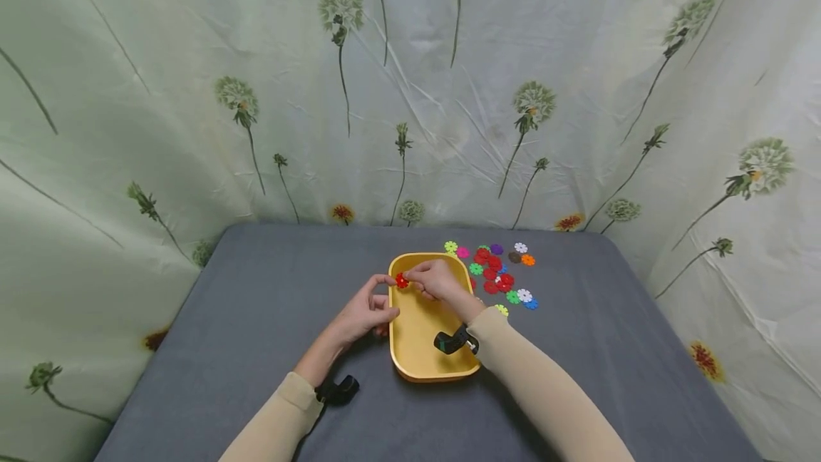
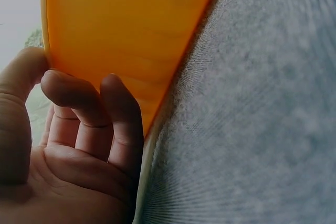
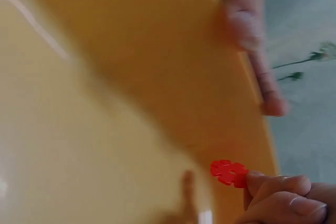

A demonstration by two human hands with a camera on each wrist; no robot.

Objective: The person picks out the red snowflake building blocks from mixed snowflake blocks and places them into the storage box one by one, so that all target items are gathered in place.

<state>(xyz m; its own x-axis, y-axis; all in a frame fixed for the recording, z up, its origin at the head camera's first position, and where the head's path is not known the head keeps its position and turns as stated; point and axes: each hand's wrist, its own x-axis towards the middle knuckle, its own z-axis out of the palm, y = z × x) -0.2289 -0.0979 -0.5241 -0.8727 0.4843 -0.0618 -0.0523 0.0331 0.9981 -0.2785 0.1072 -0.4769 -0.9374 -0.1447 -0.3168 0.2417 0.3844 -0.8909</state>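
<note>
A yellow tray (image 1: 420,341) with raised walls stands on the grey table. Over its far left corner my right hand (image 1: 436,281) pinches a red snowflake disc (image 1: 402,281), a flat notched piece, between thumb and fingertips. The right wrist view shows the same disc (image 3: 229,173) held by its edge above the tray's inside. At the left side of the tray my left hand (image 1: 362,314) grips the rim, thumb over the edge and fingers outside. In the left wrist view its curled fingers (image 2: 123,114) lie against the orange-looking outer wall (image 2: 131,19).
Several loose snowflake discs (image 1: 505,281) in red, green, white, blue and other colours lie scattered on the table right of the tray. Behind the table (image 1: 276,291) hangs a curtain (image 1: 436,91) with a dandelion print. Each wrist carries a small black camera (image 1: 343,391).
</note>
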